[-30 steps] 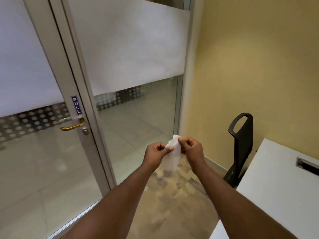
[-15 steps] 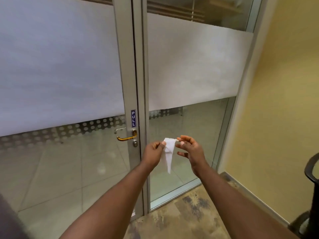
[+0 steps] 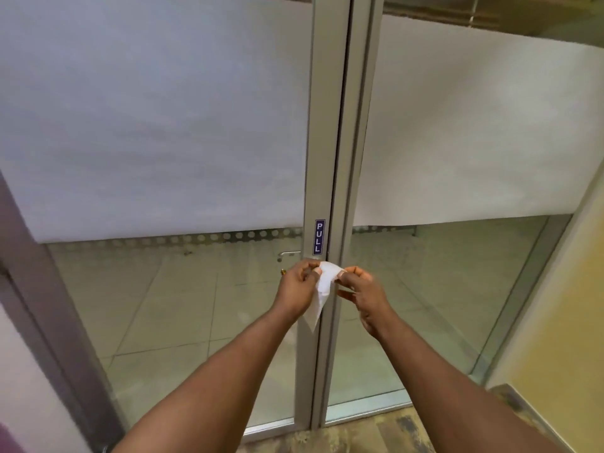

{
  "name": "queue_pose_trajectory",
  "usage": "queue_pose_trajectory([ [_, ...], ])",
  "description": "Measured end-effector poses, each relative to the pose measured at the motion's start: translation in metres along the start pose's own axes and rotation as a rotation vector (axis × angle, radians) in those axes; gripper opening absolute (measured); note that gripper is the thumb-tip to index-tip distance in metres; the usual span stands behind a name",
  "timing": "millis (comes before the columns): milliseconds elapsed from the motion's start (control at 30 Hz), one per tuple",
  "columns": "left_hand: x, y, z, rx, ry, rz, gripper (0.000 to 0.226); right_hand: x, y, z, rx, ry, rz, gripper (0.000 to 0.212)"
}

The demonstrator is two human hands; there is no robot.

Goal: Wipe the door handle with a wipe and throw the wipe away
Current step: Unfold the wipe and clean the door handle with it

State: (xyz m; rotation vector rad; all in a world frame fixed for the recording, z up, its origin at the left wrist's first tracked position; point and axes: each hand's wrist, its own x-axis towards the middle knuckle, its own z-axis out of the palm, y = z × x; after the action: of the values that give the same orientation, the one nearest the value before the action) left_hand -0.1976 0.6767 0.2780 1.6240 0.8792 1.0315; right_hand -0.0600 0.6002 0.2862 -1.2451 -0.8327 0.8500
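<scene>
Both hands, left hand (image 3: 295, 286) and right hand (image 3: 366, 294), pinching thin white wipe (image 3: 322, 291) mid-frame; best folded flat before reaching brass handle (image 3: 283, 272).

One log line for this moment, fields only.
stage: pre-wipe | wipe: pinched by left hand and right hand | door handle: mostly hidden behind left hand

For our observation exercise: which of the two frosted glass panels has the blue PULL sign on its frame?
The left frosted glass panel: its grey metal frame carries the blue PULL sign; the right frosted glass panel shows none.
</scene>
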Motion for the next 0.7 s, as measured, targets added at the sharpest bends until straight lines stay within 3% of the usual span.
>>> queue_pose_trajectory([
  [333, 0.090, -0.006, 0.010, 0.039, 0.228, -0.034, 0.019, 0.114, 0.004, -0.001, 0.269, -0.049, 0.067, 0.012],
  [467, 0.123, -0.004, 0.025, 0.050, 0.310, -0.053, 0.019, 0.153, 0.008, -0.012, 0.248, -0.093, 0.129, 0.012],
  [700, 0.157, -0.008, 0.039, 0.084, 0.341, -0.063, 0.018, 0.194, 0.015, -0.027, 0.349, -0.103, 0.102, 0.016],
])
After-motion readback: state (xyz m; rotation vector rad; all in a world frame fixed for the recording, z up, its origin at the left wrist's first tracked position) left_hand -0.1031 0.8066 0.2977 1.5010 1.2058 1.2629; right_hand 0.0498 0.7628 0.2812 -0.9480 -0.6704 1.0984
